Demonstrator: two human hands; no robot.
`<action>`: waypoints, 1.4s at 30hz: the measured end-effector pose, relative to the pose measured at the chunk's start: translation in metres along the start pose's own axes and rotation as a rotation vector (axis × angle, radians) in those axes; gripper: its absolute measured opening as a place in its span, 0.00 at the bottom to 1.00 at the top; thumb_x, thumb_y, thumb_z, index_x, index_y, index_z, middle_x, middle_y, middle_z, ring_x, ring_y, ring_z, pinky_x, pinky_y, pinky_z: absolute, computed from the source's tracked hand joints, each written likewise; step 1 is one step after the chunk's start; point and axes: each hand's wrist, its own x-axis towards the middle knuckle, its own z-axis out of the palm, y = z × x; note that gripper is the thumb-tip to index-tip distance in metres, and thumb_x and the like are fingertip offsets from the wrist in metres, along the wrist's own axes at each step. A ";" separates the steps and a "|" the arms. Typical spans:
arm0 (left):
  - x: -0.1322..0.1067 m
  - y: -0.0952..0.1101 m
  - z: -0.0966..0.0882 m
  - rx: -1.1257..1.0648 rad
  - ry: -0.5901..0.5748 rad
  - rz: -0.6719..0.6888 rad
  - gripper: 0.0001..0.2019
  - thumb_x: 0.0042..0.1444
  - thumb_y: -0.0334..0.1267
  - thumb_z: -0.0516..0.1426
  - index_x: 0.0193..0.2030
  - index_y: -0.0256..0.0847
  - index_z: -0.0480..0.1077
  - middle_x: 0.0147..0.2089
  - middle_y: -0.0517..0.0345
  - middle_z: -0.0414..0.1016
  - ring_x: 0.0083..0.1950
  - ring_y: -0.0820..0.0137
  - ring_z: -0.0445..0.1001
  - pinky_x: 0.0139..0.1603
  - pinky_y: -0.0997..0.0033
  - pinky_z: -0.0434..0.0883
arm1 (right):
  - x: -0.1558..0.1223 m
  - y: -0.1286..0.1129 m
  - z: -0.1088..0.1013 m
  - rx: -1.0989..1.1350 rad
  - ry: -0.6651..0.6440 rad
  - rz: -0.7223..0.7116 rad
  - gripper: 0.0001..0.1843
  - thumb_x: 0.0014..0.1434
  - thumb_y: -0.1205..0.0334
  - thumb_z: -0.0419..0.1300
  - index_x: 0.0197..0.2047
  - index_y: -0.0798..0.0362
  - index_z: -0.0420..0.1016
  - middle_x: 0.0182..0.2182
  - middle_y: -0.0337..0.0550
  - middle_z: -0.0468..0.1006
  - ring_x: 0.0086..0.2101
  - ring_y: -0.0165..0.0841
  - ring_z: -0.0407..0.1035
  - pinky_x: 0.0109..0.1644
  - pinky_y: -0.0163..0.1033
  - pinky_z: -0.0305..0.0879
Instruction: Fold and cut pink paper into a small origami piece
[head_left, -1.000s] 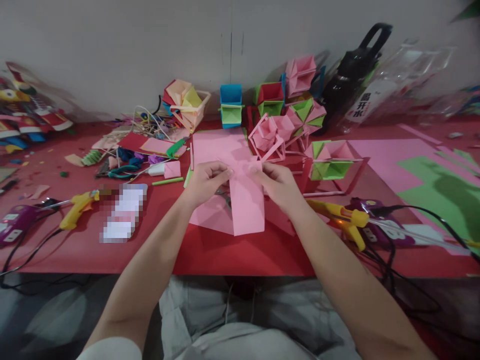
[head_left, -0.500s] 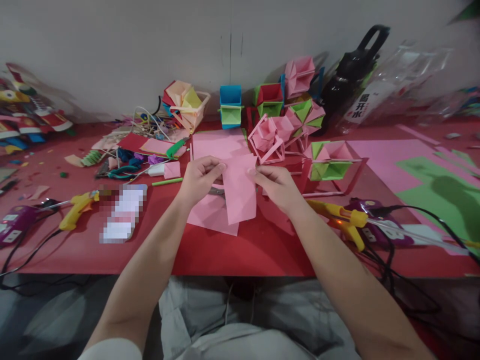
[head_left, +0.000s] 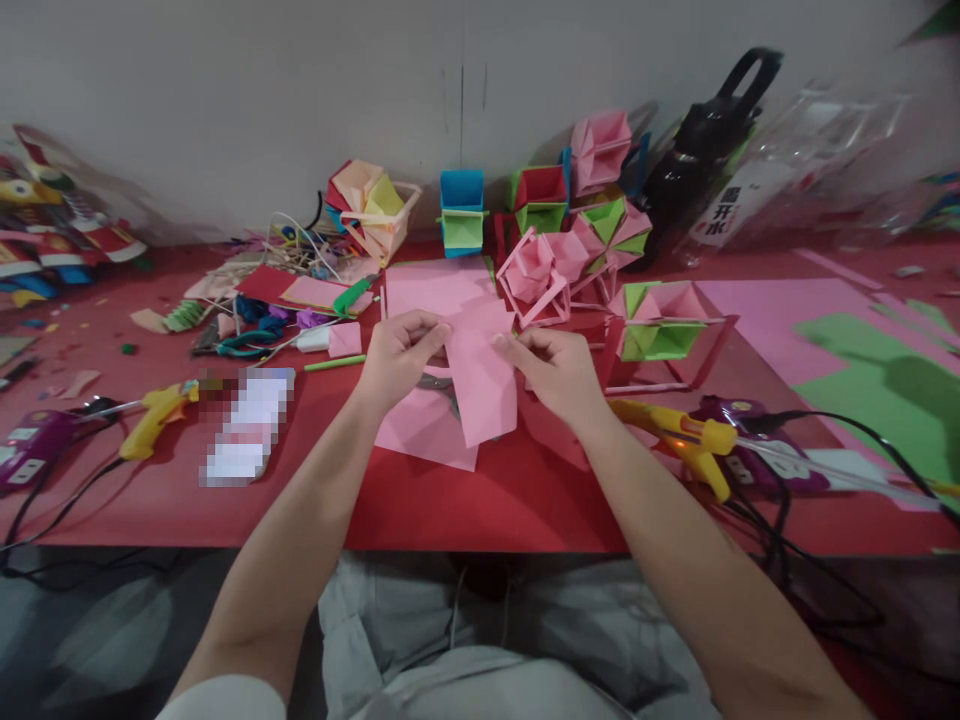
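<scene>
my pink paper piece (head_left: 486, 385) is right between my two hands, and its long way runs from the wall side down toward my belly, with the low end leaning a bit to the right. my left hand (head_left: 409, 355) pinches its left edge and my right hand (head_left: 551, 365) pinches its right edge, thumbs on top, so neither hand is nearer. the piece is flat, smooth and thin, a bit bendy, with straight sides. under it lies a bigger pink sheet (head_left: 427, 430), and something hard and gray (head_left: 433, 382), maybe scissors, peeks out on its left. farther left of the piece is a skinny green strip (head_left: 335, 363). to its right sits a folded paper box (head_left: 664, 340), pink and green with sharp corners, and nearer me a yellow plastic glue gun (head_left: 709, 445). past its far end stands a blue and green paper shape (head_left: 462, 190). the table (head_left: 420, 515) under it all is red.
</scene>
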 end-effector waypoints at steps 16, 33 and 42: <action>0.003 0.000 -0.004 0.016 0.094 0.015 0.11 0.54 0.46 0.64 0.35 0.39 0.72 0.27 0.59 0.78 0.29 0.67 0.80 0.31 0.69 0.81 | 0.003 0.006 -0.002 0.005 -0.228 0.022 0.27 0.59 0.37 0.62 0.25 0.53 0.68 0.23 0.36 0.66 0.25 0.28 0.58 0.31 0.37 0.56; 0.008 0.000 -0.007 -0.004 0.182 0.025 0.09 0.53 0.43 0.62 0.32 0.40 0.70 0.27 0.60 0.78 0.29 0.66 0.81 0.32 0.66 0.81 | 0.002 0.013 0.001 -0.132 -0.165 -0.001 0.24 0.67 0.46 0.56 0.25 0.51 0.59 0.22 0.33 0.59 0.26 0.28 0.55 0.31 0.38 0.52; 0.010 0.000 -0.013 0.013 0.218 0.043 0.12 0.55 0.46 0.62 0.33 0.40 0.69 0.27 0.59 0.78 0.31 0.65 0.81 0.33 0.67 0.81 | 0.002 0.014 0.001 -0.163 -0.214 -0.043 0.22 0.68 0.46 0.55 0.28 0.51 0.62 0.24 0.34 0.62 0.27 0.29 0.56 0.33 0.38 0.53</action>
